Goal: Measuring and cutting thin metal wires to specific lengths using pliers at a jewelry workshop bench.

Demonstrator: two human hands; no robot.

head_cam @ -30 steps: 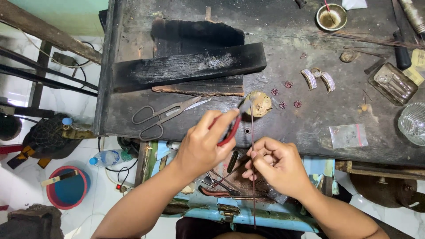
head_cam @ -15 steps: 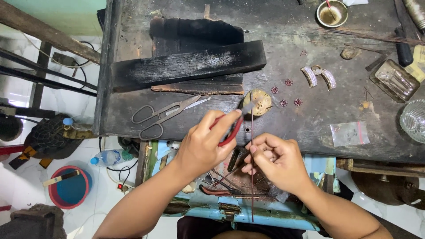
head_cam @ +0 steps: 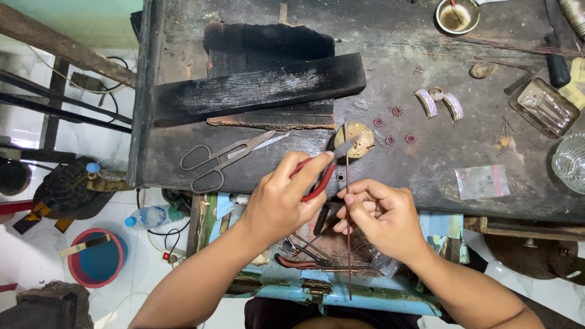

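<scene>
My left hand (head_cam: 281, 204) grips red-handled pliers (head_cam: 323, 176), whose jaws point up and right toward a thin metal rod (head_cam: 347, 183). My right hand (head_cam: 381, 219) pinches that rod between its fingertips and holds it upright over the front edge of the dark workbench (head_cam: 426, 176). The rod's top end reaches a small round tan disc (head_cam: 359, 139) lying on the bench. Both hands work close together above a blue tray (head_cam: 341, 298) with tools in it.
Metal scissors (head_cam: 228, 155) lie left of my hands, below a charred wooden block (head_cam: 256, 91). Small red rosettes (head_cam: 396, 125), two curved jewelled pieces (head_cam: 439, 103), a clear bag (head_cam: 481, 181), glass dishes (head_cam: 545, 106) and a small bowl (head_cam: 457, 15) sit to the right. A red-rimmed bucket (head_cam: 97, 256) stands on the floor.
The rod has been lifted higher, so its top now reaches the tan disc. The pliers' jaws have moved up and right toward it.
</scene>
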